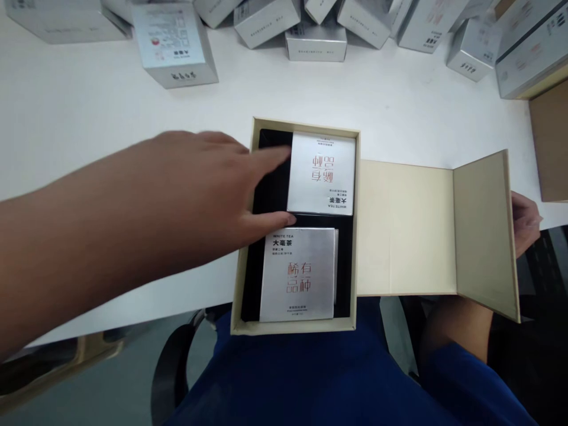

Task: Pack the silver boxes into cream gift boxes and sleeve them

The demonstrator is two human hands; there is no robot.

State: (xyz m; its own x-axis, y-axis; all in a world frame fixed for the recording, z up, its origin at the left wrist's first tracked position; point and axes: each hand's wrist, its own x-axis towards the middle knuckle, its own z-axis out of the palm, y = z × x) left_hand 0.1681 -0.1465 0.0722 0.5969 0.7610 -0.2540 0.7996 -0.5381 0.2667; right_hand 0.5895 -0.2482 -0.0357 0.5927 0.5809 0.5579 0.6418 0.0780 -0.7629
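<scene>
A cream gift box (358,236) with a black inner tray lies open at the table's front edge. Its upper compartment holds a silver carton (322,171) with upside-down print; the lower one holds another silver carton (297,275), printed upright. My left hand (235,177) reaches over the box's left wall, index finger beside the upper carton's left edge and thumb between the two cartons, fingers apart and holding nothing. The hinged cover (417,228) is folded out to the right, its end flap (486,234) raised. My right hand (526,222) is behind that flap, fingers partly hidden.
Several silver-white cartons (316,44) line the far side of the white table (377,100). One carton (173,44) stands nearer at the back left. Larger boxes (532,53) and a brown cardboard piece (550,142) are at the right. A chair (171,367) is below.
</scene>
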